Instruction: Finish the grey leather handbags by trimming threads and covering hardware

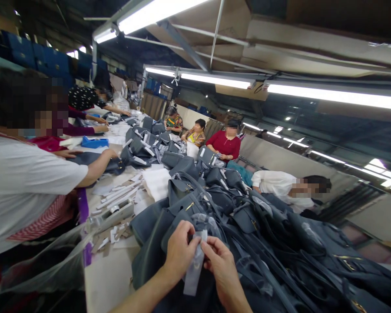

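White strip [192, 278] sits pinched by left hand [180, 248] and right hand [222, 263]; purple-edged table [109, 282] shows near left; dark bags [334, 245] crowd right, some cut off.

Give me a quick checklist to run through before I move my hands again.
1. Left hand gripping the white strip: ok, fingers pinch near its upper end.
2. Right hand on the strip: ok, thumb and fingers pinch near the upper end too.
3. Strip's lower end held: not ok, it hangs loose.
4. Strip fastened at the top: cannot tell, fingers cover it.
5. Room around the hands: not ok, dark gray handbags crowd close.
6. White-sleeved co-worker at left apart from your hands: ok, reaching elsewhere.
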The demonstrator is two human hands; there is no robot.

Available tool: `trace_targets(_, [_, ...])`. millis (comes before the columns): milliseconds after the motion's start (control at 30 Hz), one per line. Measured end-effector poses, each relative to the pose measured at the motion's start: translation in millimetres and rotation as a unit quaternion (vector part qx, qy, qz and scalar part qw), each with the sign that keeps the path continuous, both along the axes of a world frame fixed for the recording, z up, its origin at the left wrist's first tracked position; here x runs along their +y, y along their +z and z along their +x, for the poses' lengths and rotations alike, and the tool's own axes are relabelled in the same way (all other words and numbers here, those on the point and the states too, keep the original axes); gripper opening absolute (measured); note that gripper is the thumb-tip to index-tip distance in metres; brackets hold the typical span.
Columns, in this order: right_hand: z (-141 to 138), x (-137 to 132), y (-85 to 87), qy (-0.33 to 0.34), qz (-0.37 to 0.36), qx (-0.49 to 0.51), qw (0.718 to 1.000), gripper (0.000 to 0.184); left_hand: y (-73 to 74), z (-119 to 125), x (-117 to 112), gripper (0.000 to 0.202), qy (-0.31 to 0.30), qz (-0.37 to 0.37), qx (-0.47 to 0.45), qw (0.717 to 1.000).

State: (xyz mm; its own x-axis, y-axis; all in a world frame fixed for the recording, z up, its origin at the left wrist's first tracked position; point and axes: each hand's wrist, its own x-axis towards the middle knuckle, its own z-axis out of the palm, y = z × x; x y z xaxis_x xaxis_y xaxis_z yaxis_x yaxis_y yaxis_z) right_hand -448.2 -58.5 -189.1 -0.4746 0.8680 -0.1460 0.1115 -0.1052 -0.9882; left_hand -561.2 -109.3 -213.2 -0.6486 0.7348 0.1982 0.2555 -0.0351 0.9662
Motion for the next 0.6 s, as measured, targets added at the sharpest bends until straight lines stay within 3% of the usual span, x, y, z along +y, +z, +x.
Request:
trace_targets(67, [1,-1,-0.9,0.003,0.01,0.003,1.0,0.047,2.7,1,-5,0.008,-0.015,-0.012,0.057,0.998])
trace_targets(133, [0,-1,-2.7,0.005,0.022,0.001,1.0,0.045,4.6,3,-9,0.017,-0.061,-0.023,0.041,0.997])
trace_targets(267, [-3,1,-9.6,-0.012,0.047,-0.02,0.999,0.04,2.6,8,-9,0.022,-0.116,0.012,-0.068,0.991])
trace_targets(400, [-8,6,-10.9,-0.021,0.064,-0.039,0.997,0.033,-1.4,4,1,0.019,-0.111,0.039,-0.21,0.971])
trace_targets(600, [-8,-10,14.4,-0.027,0.111,-0.015,0.993,0.009,9.8,-10,-2,0.036,-0.173,0.005,-0.24,0.955])
